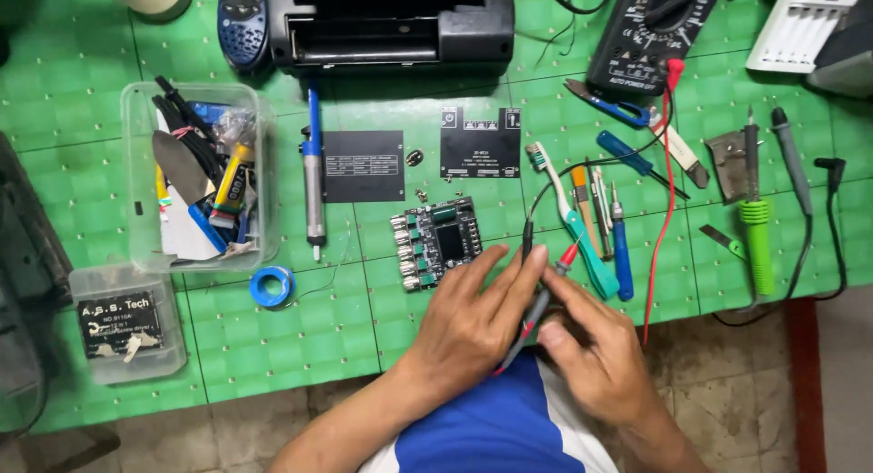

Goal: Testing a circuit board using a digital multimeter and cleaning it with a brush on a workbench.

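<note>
My left hand [473,323] and right hand [587,350] are together at the near edge of the bench, both closed around the two meter probes: the black probe [526,241] stands up out of my left fingers, and the red probe [556,277] runs slantwise between both hands, its red tip pointing up and away, pinched by my right thumb and forefinger. I judge the work in hand to be getting the probes sorted into a steady grip, one per hand; to do it well I would hold each by its plastic barrel like a pen, keep the metal tips apart, and let the leads trail clear of the board. The green circuit board [438,242] lies just beyond my left fingertips, not touched, a small square with a dark chip at the centre and a row of silvery knobs on its far-left side. The red lead [668,191] climbs away from my right hand to the dark multimeter [650,36], well beyond. Just past my right fingers lie a toothbrush [568,218] with a teal handle and a blue screwdriver [620,250], both smooth plastic. Two flat black panels [480,143] sit beyond the board. Well off to my left stand a clear plastic tub [136,164] of odds and ends and a coil of blue-reeled solder [272,286], all on a green gridded mat [273,346].
</note>
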